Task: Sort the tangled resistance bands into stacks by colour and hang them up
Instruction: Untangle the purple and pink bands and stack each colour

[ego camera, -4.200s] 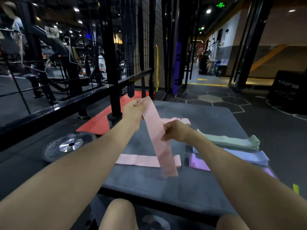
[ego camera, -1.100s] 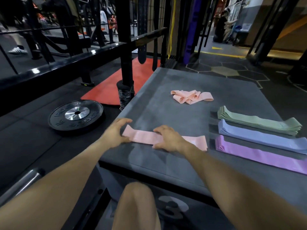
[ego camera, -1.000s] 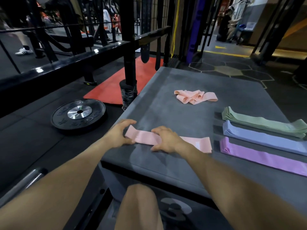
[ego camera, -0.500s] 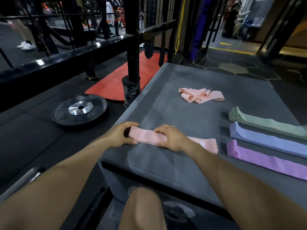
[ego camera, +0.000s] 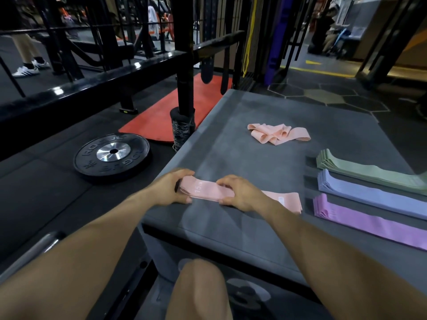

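Squaring the pink stack [ego camera: 242, 194], left hand [ego camera: 172, 187] and right hand [ego camera: 238, 191] pinching it; green [ego camera: 369, 173], blue [ego camera: 369, 192], purple [ego camera: 369, 218] stacked; pink tangle [ego camera: 277, 133] left, nothing hung.

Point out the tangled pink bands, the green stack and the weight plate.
tangled pink bands [ego camera: 275, 134]: head view, middle of the crumpled heap.
green stack [ego camera: 360, 172]: head view, top band, mid-length.
weight plate [ego camera: 113, 151]: head view, silver hub.

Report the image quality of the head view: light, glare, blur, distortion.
Head view: dim gym light; glare on the black rail; wide-angle bending at the edges; hands sharp, the "15" print on the pink stack legible; the green stack runs off frame at right.
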`<action>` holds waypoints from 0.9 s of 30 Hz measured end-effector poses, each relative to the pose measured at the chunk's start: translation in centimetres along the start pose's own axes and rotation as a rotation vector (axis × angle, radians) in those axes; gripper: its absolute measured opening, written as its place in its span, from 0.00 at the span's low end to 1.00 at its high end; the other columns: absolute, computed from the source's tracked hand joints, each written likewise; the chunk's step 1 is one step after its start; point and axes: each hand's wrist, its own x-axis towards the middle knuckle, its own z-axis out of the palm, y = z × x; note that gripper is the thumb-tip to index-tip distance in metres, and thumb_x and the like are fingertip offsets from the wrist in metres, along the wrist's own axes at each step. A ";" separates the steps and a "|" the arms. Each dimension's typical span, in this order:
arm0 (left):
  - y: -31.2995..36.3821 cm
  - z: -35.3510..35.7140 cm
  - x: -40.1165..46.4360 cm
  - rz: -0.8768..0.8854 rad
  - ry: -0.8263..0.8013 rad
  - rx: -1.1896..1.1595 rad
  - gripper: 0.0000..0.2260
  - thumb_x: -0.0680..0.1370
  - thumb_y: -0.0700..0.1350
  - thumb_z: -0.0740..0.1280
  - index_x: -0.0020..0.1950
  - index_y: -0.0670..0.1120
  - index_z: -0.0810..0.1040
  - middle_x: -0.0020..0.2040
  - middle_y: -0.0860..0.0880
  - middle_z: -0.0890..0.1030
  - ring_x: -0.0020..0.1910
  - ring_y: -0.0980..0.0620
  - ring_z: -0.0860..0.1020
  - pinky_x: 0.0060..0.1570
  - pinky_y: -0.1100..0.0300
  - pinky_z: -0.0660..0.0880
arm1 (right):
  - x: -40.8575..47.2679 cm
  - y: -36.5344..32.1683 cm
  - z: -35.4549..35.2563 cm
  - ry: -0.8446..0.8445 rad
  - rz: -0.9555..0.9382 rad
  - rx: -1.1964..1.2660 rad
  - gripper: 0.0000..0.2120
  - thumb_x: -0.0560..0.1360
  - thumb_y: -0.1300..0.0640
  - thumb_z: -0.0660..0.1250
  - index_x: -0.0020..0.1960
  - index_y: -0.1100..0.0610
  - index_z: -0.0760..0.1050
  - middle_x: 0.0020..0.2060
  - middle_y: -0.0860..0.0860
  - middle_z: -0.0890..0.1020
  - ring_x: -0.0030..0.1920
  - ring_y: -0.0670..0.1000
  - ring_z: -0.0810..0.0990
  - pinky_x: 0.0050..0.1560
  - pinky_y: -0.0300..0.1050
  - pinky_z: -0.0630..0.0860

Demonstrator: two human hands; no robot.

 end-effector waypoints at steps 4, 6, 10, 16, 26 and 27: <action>1.9 -0.1 0.2 0.060 0.136 0.069 0.34 0.63 0.60 0.69 0.66 0.49 0.72 0.65 0.53 0.69 0.66 0.54 0.68 0.68 0.57 0.64 | -1.2 1.1 -1.1 0.033 0.042 0.012 0.29 0.70 0.53 0.72 0.69 0.53 0.68 0.65 0.51 0.71 0.66 0.52 0.69 0.66 0.42 0.65; 3.4 0.6 0.6 0.106 0.159 0.109 0.26 0.68 0.53 0.72 0.64 0.50 0.74 0.64 0.51 0.71 0.65 0.51 0.70 0.67 0.55 0.66 | -2.2 2.0 -1.9 0.028 0.080 -0.021 0.31 0.70 0.53 0.72 0.70 0.53 0.67 0.67 0.52 0.70 0.68 0.53 0.67 0.68 0.43 0.63; 7.8 3.7 2.0 0.168 0.056 0.220 0.23 0.73 0.47 0.71 0.66 0.49 0.72 0.65 0.51 0.70 0.66 0.51 0.69 0.62 0.60 0.65 | -4.4 4.1 -3.2 0.039 0.150 -0.078 0.33 0.69 0.53 0.74 0.71 0.54 0.66 0.68 0.54 0.68 0.69 0.54 0.65 0.69 0.46 0.63; 12.1 8.0 3.9 0.185 -0.086 0.329 0.28 0.72 0.51 0.71 0.71 0.50 0.66 0.69 0.49 0.68 0.66 0.47 0.69 0.65 0.54 0.66 | -7.1 6.8 -5.0 -0.009 0.212 -0.171 0.36 0.68 0.50 0.74 0.72 0.56 0.64 0.69 0.56 0.67 0.70 0.55 0.63 0.70 0.43 0.60; 12.0 8.3 4.9 0.079 -0.211 0.409 0.29 0.76 0.51 0.68 0.74 0.50 0.61 0.72 0.49 0.65 0.70 0.47 0.66 0.69 0.55 0.63 | -8.6 8.7 -6.1 -0.064 0.241 -0.210 0.28 0.73 0.51 0.69 0.70 0.55 0.66 0.67 0.53 0.69 0.67 0.53 0.67 0.62 0.39 0.62; 12.0 8.2 4.9 0.077 -0.216 0.411 0.29 0.76 0.51 0.68 0.74 0.50 0.61 0.71 0.49 0.65 0.69 0.47 0.66 0.69 0.55 0.63 | -8.7 8.6 -6.1 -0.066 0.240 -0.213 0.28 0.73 0.51 0.69 0.70 0.55 0.66 0.67 0.53 0.69 0.67 0.53 0.67 0.61 0.40 0.62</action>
